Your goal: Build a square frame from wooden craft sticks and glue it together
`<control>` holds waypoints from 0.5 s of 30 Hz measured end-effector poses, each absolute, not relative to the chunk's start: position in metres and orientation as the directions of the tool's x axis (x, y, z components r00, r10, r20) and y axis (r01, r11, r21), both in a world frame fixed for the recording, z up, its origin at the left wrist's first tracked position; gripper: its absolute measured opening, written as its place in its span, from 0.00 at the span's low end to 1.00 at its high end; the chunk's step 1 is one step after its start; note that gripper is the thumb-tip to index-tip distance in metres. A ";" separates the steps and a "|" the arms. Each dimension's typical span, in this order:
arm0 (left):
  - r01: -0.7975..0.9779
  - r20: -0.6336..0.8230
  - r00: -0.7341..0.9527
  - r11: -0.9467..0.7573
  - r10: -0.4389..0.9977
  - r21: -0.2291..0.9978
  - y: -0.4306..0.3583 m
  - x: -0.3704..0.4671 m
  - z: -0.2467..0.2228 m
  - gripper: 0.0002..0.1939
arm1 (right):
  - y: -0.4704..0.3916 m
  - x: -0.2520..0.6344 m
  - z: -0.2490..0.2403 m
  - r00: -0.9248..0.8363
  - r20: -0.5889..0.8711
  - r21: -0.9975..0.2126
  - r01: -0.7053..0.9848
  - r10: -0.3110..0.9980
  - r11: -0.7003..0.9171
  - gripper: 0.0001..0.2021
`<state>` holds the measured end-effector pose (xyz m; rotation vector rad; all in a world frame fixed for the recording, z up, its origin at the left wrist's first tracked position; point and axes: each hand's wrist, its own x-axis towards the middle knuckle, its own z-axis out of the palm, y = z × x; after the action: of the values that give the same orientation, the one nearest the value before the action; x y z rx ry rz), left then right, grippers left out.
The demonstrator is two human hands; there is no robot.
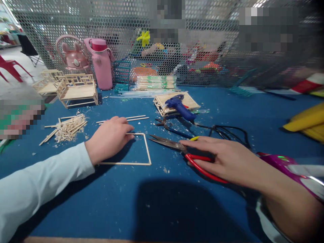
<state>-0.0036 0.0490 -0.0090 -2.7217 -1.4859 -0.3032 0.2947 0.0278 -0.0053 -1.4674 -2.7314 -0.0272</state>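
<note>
1. Head view: an open frame of thin, pale wooden sticks (147, 150) lay flat on the blue tabletop (108, 206), near its middle, with a far, a right and a near side visible. That frame served as the clock's centre, twelve pointing away from the person.

2. The left hand (110, 139), in a pale blue sleeve (50, 175), reached in from seven o'clock and pinched the far side of the frame between thumb and fingertips.

3. At three o'clock lay metal scissors with red handles (208, 171), blades slightly parted, tips pointing at the frame but apart from it. The right hand (222, 157) lay over the handles, its fingers touching them; how firmly they closed could not be told.

4. Two loose sticks (138, 118) lay at twelve, and a heap of short cut sticks (71, 128) at ten.

5. At one o'clock, dark-jawed pliers with blue-and-yellow handles (177, 132) lay before a blue glue gun (181, 107), which rested on a flat pale stick structure (159, 103).

6. Farther out stood a miniature stick bench (79, 90) at ten, a pink bottle (102, 67) at eleven, and clear-wrapped stick bundles (155, 82) at twelve, before a perforated metal screen (121, 27).
</note>
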 end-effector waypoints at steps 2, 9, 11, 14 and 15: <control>0.830 0.138 0.529 -0.544 0.838 0.124 0.062 0.000 -0.012 0.13 | 0.028 0.294 -0.006 -0.544 0.047 -0.030 0.838 0.838 0.546 0.20; 0.790 0.100 0.523 -0.525 0.847 0.315 0.073 0.006 -0.022 0.10 | 0.031 0.289 -0.009 -0.538 0.029 -0.093 0.838 0.842 0.538 0.20; 0.794 0.108 0.509 -0.514 0.854 0.326 0.072 0.006 -0.022 0.10 | 0.032 0.287 -0.010 -0.537 0.020 -0.091 0.839 0.843 0.537 0.21; 0.799 0.106 0.501 -0.506 0.859 0.325 0.071 0.005 -0.023 0.10 | 0.032 0.283 -0.012 -0.539 0.000 -0.106 0.837 0.842 0.536 0.21; 0.800 0.106 0.499 -0.504 0.860 0.324 0.071 0.006 -0.023 0.10 | 0.033 0.282 -0.013 -0.541 -0.002 -0.112 0.836 0.841 0.538 0.21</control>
<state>0.0055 0.0707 -0.0227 -2.9158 -1.6446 -0.4343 0.2819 0.0328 -0.0131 -1.4781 -2.7090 0.1530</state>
